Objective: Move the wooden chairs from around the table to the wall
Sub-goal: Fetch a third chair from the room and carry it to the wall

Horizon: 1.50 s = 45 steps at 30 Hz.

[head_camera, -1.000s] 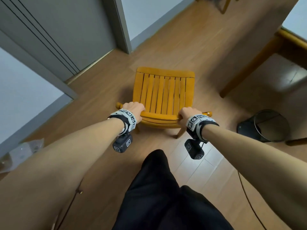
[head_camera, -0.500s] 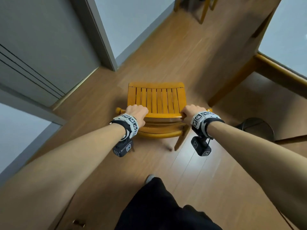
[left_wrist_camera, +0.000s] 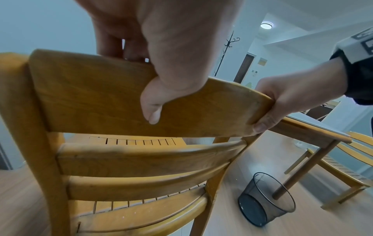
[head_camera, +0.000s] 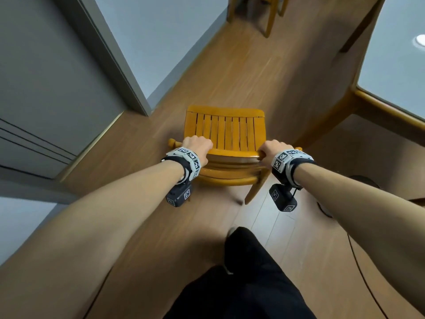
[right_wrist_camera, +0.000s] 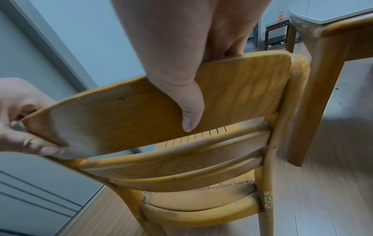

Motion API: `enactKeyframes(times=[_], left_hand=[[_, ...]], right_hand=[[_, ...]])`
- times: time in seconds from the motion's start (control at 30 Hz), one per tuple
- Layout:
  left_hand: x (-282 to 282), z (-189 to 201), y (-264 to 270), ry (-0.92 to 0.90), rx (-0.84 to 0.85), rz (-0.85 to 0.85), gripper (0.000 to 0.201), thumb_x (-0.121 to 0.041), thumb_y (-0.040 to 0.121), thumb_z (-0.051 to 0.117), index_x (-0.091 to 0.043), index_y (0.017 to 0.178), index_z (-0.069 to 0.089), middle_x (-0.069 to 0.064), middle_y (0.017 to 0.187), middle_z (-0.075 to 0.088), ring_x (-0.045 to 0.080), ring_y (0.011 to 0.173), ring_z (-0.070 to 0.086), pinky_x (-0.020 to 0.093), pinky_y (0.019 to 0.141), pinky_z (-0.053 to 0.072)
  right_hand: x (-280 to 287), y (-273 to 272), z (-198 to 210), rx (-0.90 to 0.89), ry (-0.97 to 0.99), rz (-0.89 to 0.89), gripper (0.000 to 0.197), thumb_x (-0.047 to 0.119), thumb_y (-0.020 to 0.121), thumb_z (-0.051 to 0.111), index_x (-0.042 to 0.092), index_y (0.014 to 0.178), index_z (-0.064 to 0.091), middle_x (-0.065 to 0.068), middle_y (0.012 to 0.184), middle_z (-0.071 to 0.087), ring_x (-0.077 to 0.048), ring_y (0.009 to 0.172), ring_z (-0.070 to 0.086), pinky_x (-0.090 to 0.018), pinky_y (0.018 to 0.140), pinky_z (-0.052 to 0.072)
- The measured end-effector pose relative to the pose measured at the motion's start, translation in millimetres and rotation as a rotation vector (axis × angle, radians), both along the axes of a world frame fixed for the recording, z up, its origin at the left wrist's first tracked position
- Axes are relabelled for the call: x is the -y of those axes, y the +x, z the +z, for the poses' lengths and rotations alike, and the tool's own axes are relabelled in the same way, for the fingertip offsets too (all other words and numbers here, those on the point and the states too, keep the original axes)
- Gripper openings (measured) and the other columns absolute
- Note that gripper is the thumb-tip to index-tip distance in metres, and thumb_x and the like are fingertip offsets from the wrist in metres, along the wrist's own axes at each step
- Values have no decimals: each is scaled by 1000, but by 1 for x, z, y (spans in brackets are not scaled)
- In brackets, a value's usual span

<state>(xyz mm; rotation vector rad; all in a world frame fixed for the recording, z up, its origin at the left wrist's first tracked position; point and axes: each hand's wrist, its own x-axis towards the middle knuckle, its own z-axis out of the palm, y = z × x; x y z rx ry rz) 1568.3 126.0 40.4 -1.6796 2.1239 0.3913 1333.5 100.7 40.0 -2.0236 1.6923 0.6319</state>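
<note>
A yellow wooden chair with a slatted seat stands on the wood floor in front of me, its back toward me. My left hand grips the left end of the top back rail, thumb on the near face. My right hand grips the right end of the same rail. The wall runs along the left, ahead of the chair. The table, wood-framed with a pale top, stands at the right.
A grey door and its frame lie to the left. Another wooden chair stands far ahead. A black mesh wastebasket sits by a table leg at my right. A black cable trails on the floor.
The chair and both hands have moved forward along the floor past the door frame; the table corner has come closer on the right. Both grips are unchanged.
</note>
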Motion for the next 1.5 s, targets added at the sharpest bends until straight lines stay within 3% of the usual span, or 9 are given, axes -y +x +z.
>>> enactKeyframes(times=[0.23,0.4,0.57,0.73,0.87,1.03,1.17,1.27,1.5], left_hand=[[125,-6,-31,45,7,-17,20,-15,94,62,-18,114,64,4,95,60,27,95,59,35,74,40],[234,-10,-49,61,-5,-35,15,-17,96,61,-18,110,64,5,100,64,24,86,52,35,75,40],[334,-12,-59,81,-12,-49,11,-16,95,61,-16,107,62,5,100,63,27,97,60,35,75,40],[430,3,-60,87,20,-43,11,-14,94,61,-17,104,59,4,91,53,28,96,58,36,76,41],[510,10,-59,88,31,-22,9,-11,92,61,-17,99,58,5,92,55,28,93,57,37,74,41],[605,5,-63,104,24,-17,14,-18,93,63,-17,107,66,4,96,64,24,84,55,36,72,41],[691,13,-72,107,2,18,10,-20,94,63,-18,102,69,3,91,64,24,83,58,35,71,41],[749,21,-84,116,-5,54,7,-20,94,63,-19,99,68,2,89,63,24,81,56,35,71,41],[848,21,-125,160,28,194,7,-17,93,65,-19,87,62,1,83,58,24,80,55,35,74,47]], right_hand=[[129,-28,-13,-20,40,-29,9,30,90,72,26,96,67,-1,90,62,-27,84,61,-37,73,48],[240,-48,-19,-11,52,-46,14,22,91,70,25,105,72,-2,93,63,-27,84,60,-36,72,44],[341,-58,-24,-25,73,-45,19,19,90,71,25,108,74,-4,98,65,-29,86,61,-37,73,46],[434,-56,-13,-18,55,-48,20,21,91,71,25,111,73,-5,99,64,-30,88,59,-37,75,47],[511,-54,-12,-25,21,-56,25,17,93,66,22,118,70,-8,108,67,-32,94,63,-36,73,48],[606,-58,-16,-31,47,-49,25,17,94,64,22,119,68,-7,110,68,-30,87,60,-35,71,46],[696,-69,-9,-10,55,-37,30,17,92,67,23,122,69,-7,107,67,-29,86,59,-36,71,48],[758,-83,-3,1,47,-29,23,14,92,66,21,114,71,-6,103,68,-29,85,61,-36,70,47],[869,-118,-10,-6,37,97,19,20,94,66,20,112,69,-4,96,63,-28,84,57,-35,70,45]])
